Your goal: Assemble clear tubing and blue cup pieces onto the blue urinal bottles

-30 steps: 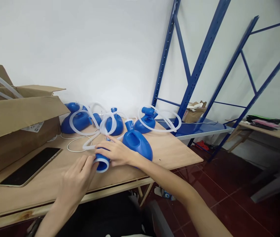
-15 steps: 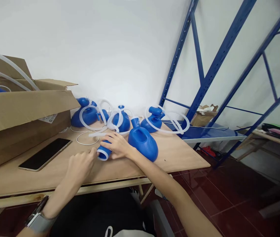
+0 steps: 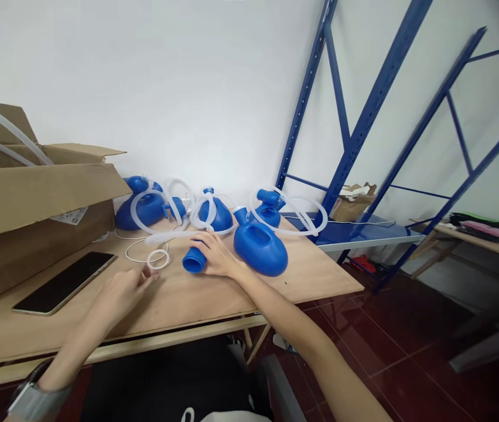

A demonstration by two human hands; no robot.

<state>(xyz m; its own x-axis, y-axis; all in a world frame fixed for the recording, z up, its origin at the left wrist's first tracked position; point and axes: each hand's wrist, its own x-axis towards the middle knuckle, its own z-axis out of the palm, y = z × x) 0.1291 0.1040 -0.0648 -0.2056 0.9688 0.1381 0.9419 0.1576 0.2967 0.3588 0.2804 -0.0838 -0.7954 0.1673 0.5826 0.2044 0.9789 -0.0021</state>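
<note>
My left hand (image 3: 129,290) pinches a thin white ring (image 3: 164,253) between thumb and finger, just above the tabletop. To its right, my right hand (image 3: 216,255) is wrapped around a short blue plastic tube-shaped piece (image 3: 194,261), its round opening tilted towards me. No ring sits on that bare blue rim. Beside my right wrist a blue plastic bottle with a moulded handle (image 3: 262,252) lies on the table. Clear hose (image 3: 157,238) runs behind my hands.
Several more blue bottles with coiled hoses, one a bottle (image 3: 218,217) near the wall, stand at the back. A cardboard box (image 3: 47,187) and a phone (image 3: 65,284) are on the left. Blue metal shelving (image 3: 355,135) rises at the right, past the wooden table's edge (image 3: 341,281).
The white ring has come off the blue piece's rim and is now in my left hand, which has moved left, away from it. My right hand still grips the blue piece.
</note>
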